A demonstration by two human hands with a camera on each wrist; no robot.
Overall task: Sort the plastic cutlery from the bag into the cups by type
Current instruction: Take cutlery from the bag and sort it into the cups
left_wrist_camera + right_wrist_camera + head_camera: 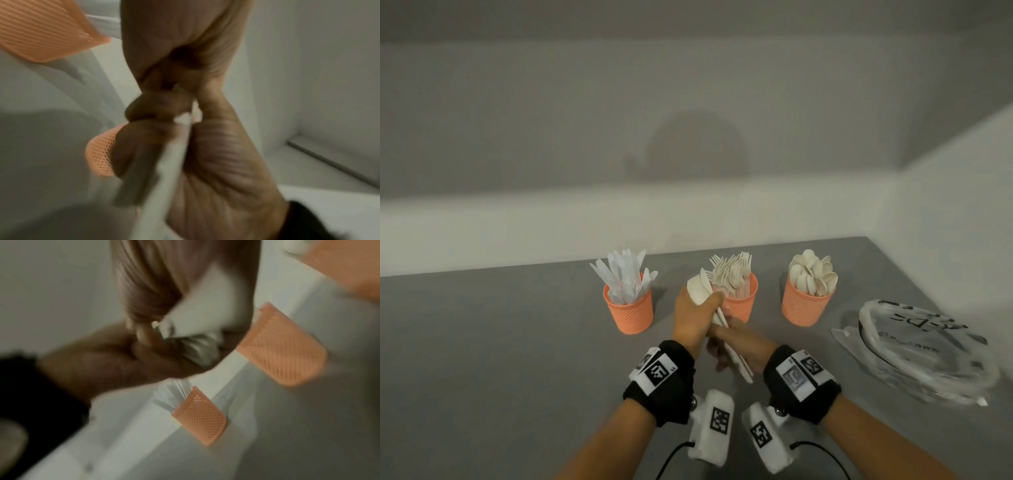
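Cutlery [709, 301] sits bunched in my left hand [693, 317], in front of the fork cup [739, 303]. My right hand [736, 346] pinches the handles. I should pull one piece slowly, so the others stay put.

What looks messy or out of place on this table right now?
Nothing stands out. Three orange cups stand upright: knives, forks and spoons apart. The plastic bag lies crumpled, and both hands grip a mixed bundle.
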